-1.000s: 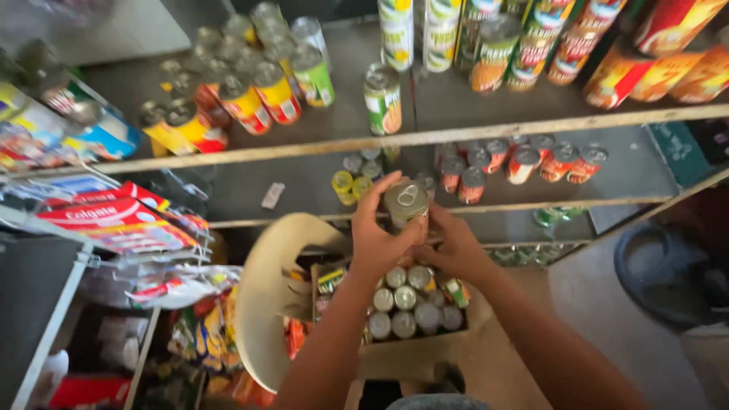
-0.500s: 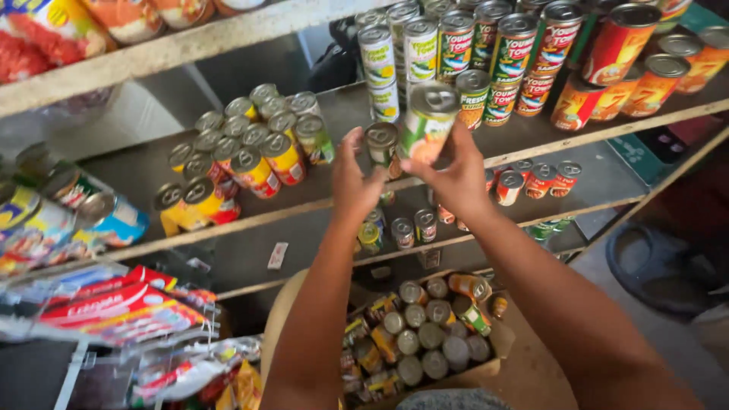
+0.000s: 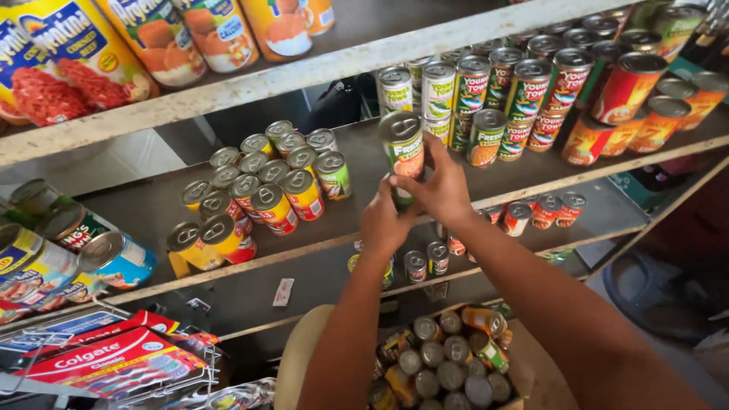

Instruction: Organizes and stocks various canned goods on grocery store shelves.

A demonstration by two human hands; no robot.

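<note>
Two hands on one can [image 3: 402,152] right now. The right hand [image 3: 440,190] has its grip closed around the side of the can, and the left hand [image 3: 383,220] pinches the bottom end, so both are holding the same tin. The can hangs upright just above the middle shelf [image 3: 319,220], at about 12 o'clock from the wrists, with the stacked row of tall cans [image 3: 486,99] at roughly 2 o'clock and the cluster of short red-and-yellow cans [image 3: 258,190] out at 9 o'clock.

My take on doing this bit well: keep the can vertical and come down onto bare shelf between the two groups, because a tilted base could clip the neighbours. The tall stack looks tippy since it's two tins high. Letting the lower fingers slide out before the base lands would probably save a pinch.

Materials-wise it's all shiny metal cylinders with ring-pull lids and glossy paper labels, green and white on the held one. They're smooth, so a firm wrap beats fingertips. The shelf is dull grey board with a pale, worn wooden front edge. Down at 6 o'clock a cardboard box [image 3: 531,380] holds more tins [image 3: 444,364], lids up, packed touching.
</note>
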